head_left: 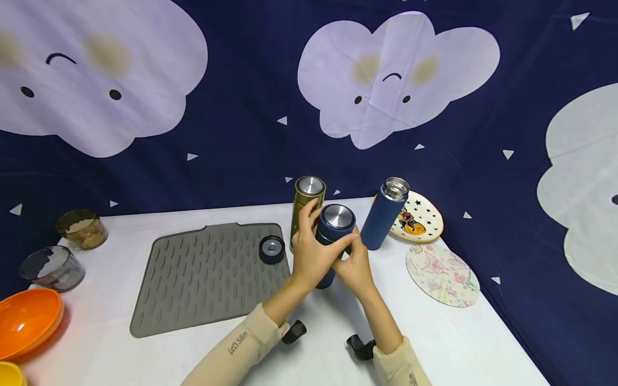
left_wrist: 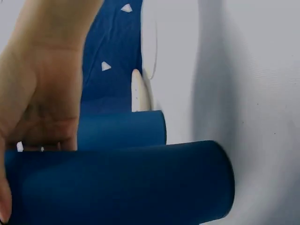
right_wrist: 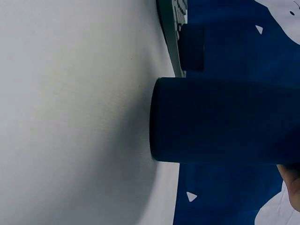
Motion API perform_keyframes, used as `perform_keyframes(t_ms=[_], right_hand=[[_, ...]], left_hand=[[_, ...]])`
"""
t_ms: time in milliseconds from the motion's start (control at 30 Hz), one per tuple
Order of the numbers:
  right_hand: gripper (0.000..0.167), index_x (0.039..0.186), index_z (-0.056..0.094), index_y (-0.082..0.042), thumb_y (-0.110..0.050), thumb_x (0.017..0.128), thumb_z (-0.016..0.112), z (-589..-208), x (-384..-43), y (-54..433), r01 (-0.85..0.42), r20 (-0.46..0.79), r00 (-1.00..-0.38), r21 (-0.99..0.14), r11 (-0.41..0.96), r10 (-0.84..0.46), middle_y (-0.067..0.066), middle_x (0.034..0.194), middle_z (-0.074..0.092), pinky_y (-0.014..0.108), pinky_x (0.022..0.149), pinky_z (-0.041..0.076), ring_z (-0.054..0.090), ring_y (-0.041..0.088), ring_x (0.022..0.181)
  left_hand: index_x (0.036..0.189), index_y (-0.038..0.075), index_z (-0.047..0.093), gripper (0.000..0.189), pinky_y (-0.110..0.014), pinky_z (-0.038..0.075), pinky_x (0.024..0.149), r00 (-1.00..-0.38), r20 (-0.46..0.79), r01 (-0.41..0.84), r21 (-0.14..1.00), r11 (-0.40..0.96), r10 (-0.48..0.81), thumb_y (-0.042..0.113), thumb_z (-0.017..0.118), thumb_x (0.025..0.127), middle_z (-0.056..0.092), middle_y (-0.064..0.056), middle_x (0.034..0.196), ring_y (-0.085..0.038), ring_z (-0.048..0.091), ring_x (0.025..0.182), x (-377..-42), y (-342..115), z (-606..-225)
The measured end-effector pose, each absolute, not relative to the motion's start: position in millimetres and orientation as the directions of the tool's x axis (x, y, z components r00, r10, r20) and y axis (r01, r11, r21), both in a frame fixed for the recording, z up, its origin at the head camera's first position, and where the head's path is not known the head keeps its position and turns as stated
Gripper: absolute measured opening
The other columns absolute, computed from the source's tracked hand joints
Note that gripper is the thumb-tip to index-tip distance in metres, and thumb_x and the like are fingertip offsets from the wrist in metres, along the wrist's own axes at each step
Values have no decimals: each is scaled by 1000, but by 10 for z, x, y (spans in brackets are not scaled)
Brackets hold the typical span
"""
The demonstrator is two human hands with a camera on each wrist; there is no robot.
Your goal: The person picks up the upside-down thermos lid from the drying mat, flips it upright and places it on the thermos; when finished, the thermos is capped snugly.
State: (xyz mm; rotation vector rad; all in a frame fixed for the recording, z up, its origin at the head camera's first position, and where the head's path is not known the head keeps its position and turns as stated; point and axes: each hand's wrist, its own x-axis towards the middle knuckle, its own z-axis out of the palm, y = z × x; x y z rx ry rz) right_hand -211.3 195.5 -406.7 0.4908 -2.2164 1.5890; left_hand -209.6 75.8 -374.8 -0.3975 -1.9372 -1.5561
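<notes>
Both hands are around a dark blue thermos (head_left: 337, 219) with a silver-topped lid, near the middle of the table. The left hand (head_left: 310, 251) grips it from the left, thumb across the front below the lid. From the right, the right hand (head_left: 356, 268) holds it, fingers near the left thumb. In the left wrist view the thermos body (left_wrist: 126, 185) runs out from under the left hand. Its base comes close to the white tabletop in the right wrist view. Behind the left hand stands an olive-gold thermos (head_left: 300, 212) with its lid on. A lidless blue thermos (head_left: 383, 217) stands to the right.
A dark screw lid (head_left: 272, 250) sits upside down on the grey drying mat (head_left: 207, 279). At the right are a star-patterned plate (head_left: 427, 214) and a floral oval mat (head_left: 443, 276). Two tinted glasses (head_left: 82, 229) and an orange bowl (head_left: 31, 324) stand left.
</notes>
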Motion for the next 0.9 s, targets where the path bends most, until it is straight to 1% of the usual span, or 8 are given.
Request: perform_keyframes(t_ms=[167, 300, 367, 433, 567, 767, 833, 900], right_hand=[[71, 139, 46, -7, -4, 77, 82, -4034, -2118, 1961, -459, 451, -887, -841, 287, -98, 17, 127, 64, 47, 96, 53, 65, 31, 113], [71, 138, 47, -11, -10, 77, 84, -4040, -2103, 1987, -422, 415, -906, -863, 277, -88, 13, 124, 65, 42, 95, 53, 65, 25, 110], [70, 138, 47, -8, -7, 78, 82, -4047, -2097, 1999, -430, 424, -902, -860, 276, -84, 15, 124, 64, 36, 94, 54, 65, 23, 109], [65, 135, 48, -2, 2, 77, 77, -4056, -2090, 2010, -449, 444, -892, -851, 272, -82, 19, 124, 63, 31, 92, 54, 64, 24, 108], [64, 132, 47, 3, 11, 74, 72, -4080, -2074, 2019, -471, 471, -879, -836, 280, -75, 24, 125, 62, 29, 89, 55, 65, 27, 106], [71, 140, 46, -8, -5, 79, 82, -4076, -2048, 1995, -429, 420, -903, -866, 259, -90, 15, 128, 62, 39, 97, 52, 63, 26, 113], [71, 139, 46, -11, -8, 79, 83, -4075, -2042, 1991, -410, 404, -911, -877, 252, -79, 12, 127, 62, 41, 97, 52, 63, 25, 113], [69, 138, 47, -10, -6, 78, 82, -4076, -2040, 1991, -409, 407, -911, -874, 262, -63, 12, 126, 63, 42, 96, 52, 63, 24, 111]], left_hand=[[137, 3, 44, 79, -32, 50, 103, -804, 587, 588, 808, 18, -94, 13, 89, 73, 66, -15, 129, -25, 63, 121, -2180, 518, -3823], [128, -5, 53, 58, -32, 49, 105, -765, 634, 644, 756, -119, -114, -3, 81, 77, 65, -22, 126, -30, 63, 120, -2196, 428, -3878], [128, -4, 56, 56, -34, 50, 103, -736, 668, 676, 734, -61, -115, 3, 82, 78, 65, -21, 125, -30, 63, 118, -2165, 501, -3863], [132, 0, 56, 66, -37, 52, 101, -717, 689, 684, 724, 84, -105, 15, 87, 76, 64, -17, 128, -28, 63, 118, -2124, 625, -3833], [139, 5, 53, 82, -42, 54, 95, -734, 678, 644, 715, 272, -45, 30, 91, 71, 63, -13, 131, -26, 64, 117, -2102, 738, -3775], [146, 8, 44, 69, -43, 44, 110, -812, 541, 551, 834, -16, 218, 10, 78, 86, 60, -14, 137, -27, 58, 127, -2243, 333, -3751], [145, 7, 44, 62, -45, 43, 111, -817, 544, 548, 836, -37, 193, 16, 73, 91, 61, -15, 135, -29, 58, 127, -2241, 282, -3764], [143, 4, 45, 66, -46, 46, 108, -809, 579, 584, 811, 27, 99, 31, 75, 90, 62, -16, 130, -30, 60, 121, -2183, 366, -3770]])
